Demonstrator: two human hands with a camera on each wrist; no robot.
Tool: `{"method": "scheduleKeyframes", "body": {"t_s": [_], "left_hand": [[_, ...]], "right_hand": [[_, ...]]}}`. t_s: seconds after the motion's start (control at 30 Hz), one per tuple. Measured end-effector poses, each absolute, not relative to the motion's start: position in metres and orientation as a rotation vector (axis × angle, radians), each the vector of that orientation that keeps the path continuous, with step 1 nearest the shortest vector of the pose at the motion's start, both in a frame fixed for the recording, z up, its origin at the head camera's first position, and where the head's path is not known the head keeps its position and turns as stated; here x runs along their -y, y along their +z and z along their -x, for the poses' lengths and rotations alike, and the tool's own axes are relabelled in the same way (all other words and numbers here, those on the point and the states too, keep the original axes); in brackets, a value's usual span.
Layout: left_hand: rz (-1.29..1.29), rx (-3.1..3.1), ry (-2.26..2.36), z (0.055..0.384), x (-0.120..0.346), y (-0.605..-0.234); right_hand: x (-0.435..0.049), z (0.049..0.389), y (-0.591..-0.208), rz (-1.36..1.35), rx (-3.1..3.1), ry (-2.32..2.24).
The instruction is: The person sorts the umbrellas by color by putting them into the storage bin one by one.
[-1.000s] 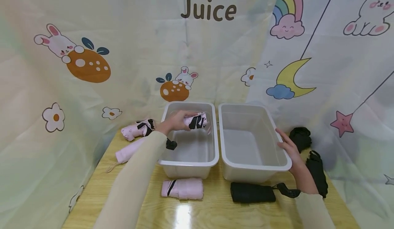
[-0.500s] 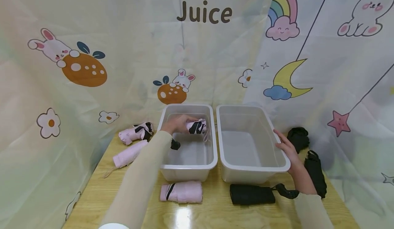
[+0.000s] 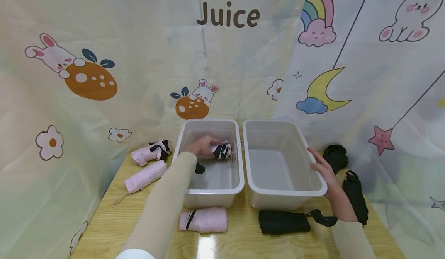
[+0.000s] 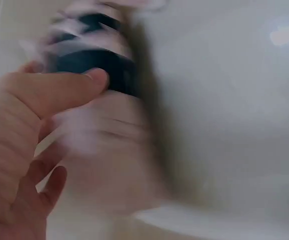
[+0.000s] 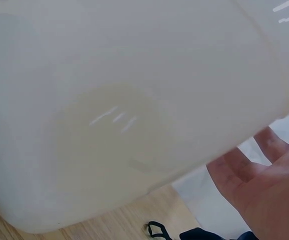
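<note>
My left hand (image 3: 203, 146) is down inside the left bin (image 3: 215, 192), gripping a folded pink umbrella (image 3: 221, 150) with a black pattern. In the left wrist view this umbrella (image 4: 109, 120) is blurred, with the thumb across its dark band. A small black piece (image 3: 199, 168) shows in the same bin, partly hidden by the sleeve. My right hand (image 3: 326, 174) holds the right bin (image 3: 285, 193) by its right rim. The right wrist view shows the fingers (image 5: 234, 165) against the bin's edge, their tips partly hidden.
Two pink umbrellas, one patterned (image 3: 151, 152) and one plain (image 3: 146, 176), lie left of the bins. Another pink umbrella (image 3: 205, 220) and a black umbrella (image 3: 284, 222) lie in front. Two black bundles (image 3: 335, 158) lie at the right. A printed cloth (image 3: 149, 58) hangs behind.
My left hand has lowered the patterned pink umbrella deeper into the left bin. The right hand stays at the right bin's rim. The head view has shifted slightly.
</note>
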State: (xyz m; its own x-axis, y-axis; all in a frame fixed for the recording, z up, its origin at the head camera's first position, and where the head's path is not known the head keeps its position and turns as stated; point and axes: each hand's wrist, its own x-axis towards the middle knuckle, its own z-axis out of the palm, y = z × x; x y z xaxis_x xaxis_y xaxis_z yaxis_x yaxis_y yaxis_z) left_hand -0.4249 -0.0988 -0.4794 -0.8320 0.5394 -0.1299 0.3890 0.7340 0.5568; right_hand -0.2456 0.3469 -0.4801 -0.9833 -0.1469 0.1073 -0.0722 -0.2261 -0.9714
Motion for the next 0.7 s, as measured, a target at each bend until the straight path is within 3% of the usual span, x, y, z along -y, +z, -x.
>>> {"method": "scheduleKeyframes", "body": {"t_s": [0.2, 0.37, 0.7], "left_hand": [[-0.793, -2.601, 0.951, 0.430, 0.092, -0.472], [-0.816, -2.633, 0.957, 0.422, 0.104, -0.439], [-0.848, -2.787, 1.026, 0.397, 0.175, -0.373]], "right_hand": [[-0.348, 0.244, -0.479, 0.240, -1.953, -2.381], [-0.345, 0.247, -0.479, 0.188, -1.960, -2.375], [-0.347, 0.244, -0.477, 0.210, -1.911, -2.403]]}}
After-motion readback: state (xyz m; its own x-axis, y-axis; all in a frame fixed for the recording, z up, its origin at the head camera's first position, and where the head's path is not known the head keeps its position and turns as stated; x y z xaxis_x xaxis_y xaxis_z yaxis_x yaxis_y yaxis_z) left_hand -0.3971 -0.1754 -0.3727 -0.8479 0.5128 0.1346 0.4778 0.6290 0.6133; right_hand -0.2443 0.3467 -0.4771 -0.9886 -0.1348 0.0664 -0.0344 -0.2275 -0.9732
